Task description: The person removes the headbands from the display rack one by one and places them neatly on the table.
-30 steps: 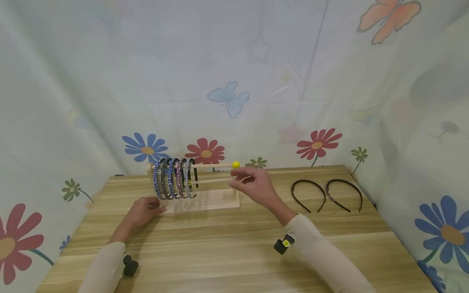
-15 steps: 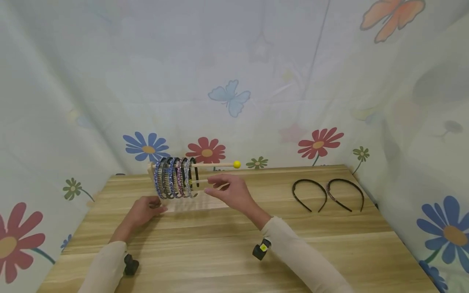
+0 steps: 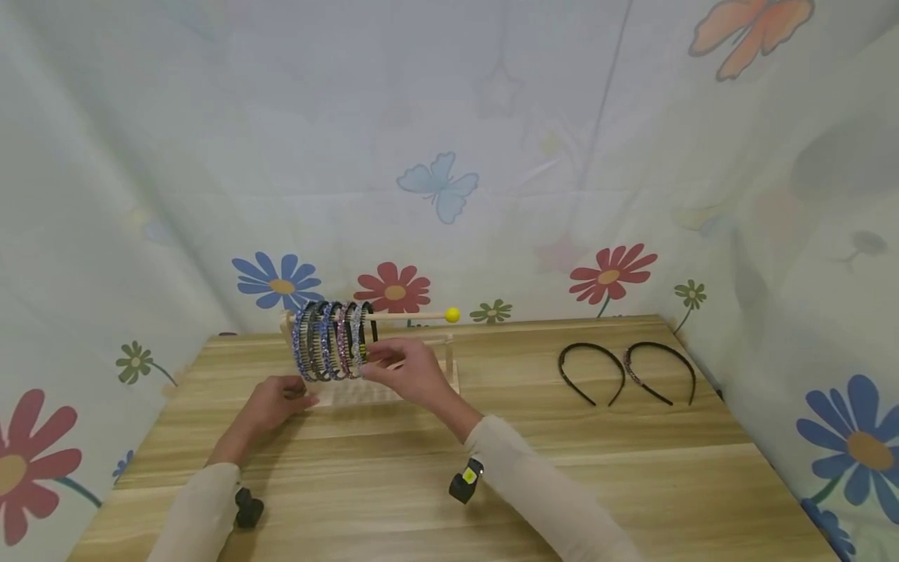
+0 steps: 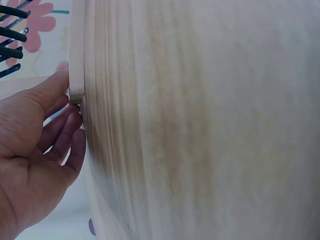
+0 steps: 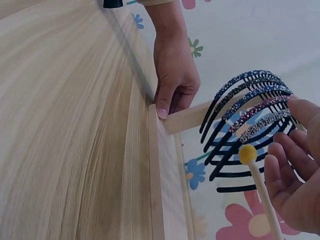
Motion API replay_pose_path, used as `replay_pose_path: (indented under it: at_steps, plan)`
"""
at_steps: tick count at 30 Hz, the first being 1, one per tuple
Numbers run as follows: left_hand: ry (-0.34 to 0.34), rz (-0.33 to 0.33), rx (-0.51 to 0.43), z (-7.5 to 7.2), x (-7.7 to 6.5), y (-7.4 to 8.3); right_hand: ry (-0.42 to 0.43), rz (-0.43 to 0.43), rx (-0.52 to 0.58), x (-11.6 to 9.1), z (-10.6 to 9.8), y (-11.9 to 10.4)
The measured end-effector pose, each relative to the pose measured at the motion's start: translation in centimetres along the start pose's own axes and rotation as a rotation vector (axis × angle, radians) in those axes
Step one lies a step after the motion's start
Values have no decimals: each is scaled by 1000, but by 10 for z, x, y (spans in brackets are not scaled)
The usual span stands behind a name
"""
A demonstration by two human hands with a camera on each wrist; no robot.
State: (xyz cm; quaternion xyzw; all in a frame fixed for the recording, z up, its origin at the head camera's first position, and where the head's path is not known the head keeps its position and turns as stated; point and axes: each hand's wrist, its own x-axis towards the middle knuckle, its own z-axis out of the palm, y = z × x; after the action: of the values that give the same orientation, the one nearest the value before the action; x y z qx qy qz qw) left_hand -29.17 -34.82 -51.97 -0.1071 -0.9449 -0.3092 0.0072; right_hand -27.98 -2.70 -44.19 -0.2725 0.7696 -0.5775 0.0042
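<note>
A wooden headband stand [image 3: 449, 375] bears several glittery toothed headbands [image 3: 326, 343] in blue, dark, pink and silver at its left end. My left hand [image 3: 272, 406] grips the front left corner of the stand's base [image 4: 76, 75], with the thumb on one face and the fingers by the other. My right hand [image 3: 410, 371] is at the outermost silver headband [image 5: 265, 125], thumb and fingers apart and loosely bent. Its fingertips [image 5: 295, 105] overlap that headband's edge in the right wrist view. A yellow ball [image 5: 247, 154] caps one rod close to these fingers.
Two black headbands [image 3: 592, 344] lie on the wood-grain table [image 3: 393, 484] at the right, one with a glittery pink section. The stand's upper rod ends in a yellow ball. A flower-and-butterfly cloth [image 3: 520, 234] hangs behind the table.
My right hand has moved left along the stand, from the yellow ball end to the silver headband. The left hand stays at the base corner, and the headbands have not visibly moved.
</note>
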Motion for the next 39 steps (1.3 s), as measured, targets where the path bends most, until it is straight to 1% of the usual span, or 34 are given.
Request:
replay_pose_path:
  at_steps: [2, 9, 16, 23, 29, 33, 39]
  plan:
    - [0, 4, 2, 0, 0, 0, -2, 3, -2, 2, 4, -1]
    - [-2, -20, 9, 1, 1, -3, 25, 37, -16, 5, 12, -3]
    - [2, -19, 17, 2, -1, -1, 32, 22, -28, 3, 12, -7]
    - [10, -11, 17, 1, -1, -1, 43, 32, -45, 6, 11, -10]
    - [-6, -28, 17, 3, 1, -2, 82, 35, -86, 7, 5, -11]
    - [-11, -33, 22, 3, 0, -1, 95, 20, -116, 7, -2, -13]
    - [-15, -31, 27, 2, 0, 1, 114, -3, -115, 4, -10, -16]
